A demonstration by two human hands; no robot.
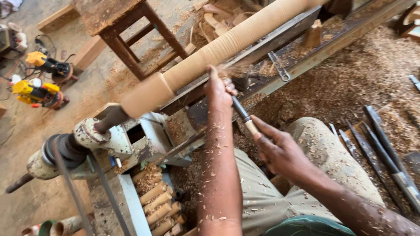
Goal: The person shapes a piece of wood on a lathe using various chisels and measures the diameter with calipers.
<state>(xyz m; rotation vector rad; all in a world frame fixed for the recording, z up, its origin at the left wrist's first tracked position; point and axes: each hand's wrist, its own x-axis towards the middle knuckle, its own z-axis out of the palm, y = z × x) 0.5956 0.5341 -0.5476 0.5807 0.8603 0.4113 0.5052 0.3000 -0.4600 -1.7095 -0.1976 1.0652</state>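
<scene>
chisel on turning spindle

left hand [217, 89] clenched over the chisel [242, 114] near its tip, at the tool rest against the spindle [227, 43] on the lathe [109, 140]. right hand [278, 150] grasps the chisel handle. shavings [350, 74] all around; spare chisels [385, 148] lie at right.

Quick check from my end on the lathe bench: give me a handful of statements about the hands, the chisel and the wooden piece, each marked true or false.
1. The left hand steadies the dark metal chisel near the long pale wooden cylinder. True.
2. The right hand holds the chisel's pale handle end. True.
3. The cylinder is lying loose on the floor. False: it is mounted on the grey, worn lathe.
4. Spare long metal turning tools lie to the person's right. True.
5. The bench is free of shavings. False: wood shavings cover it and the forearms.
</scene>
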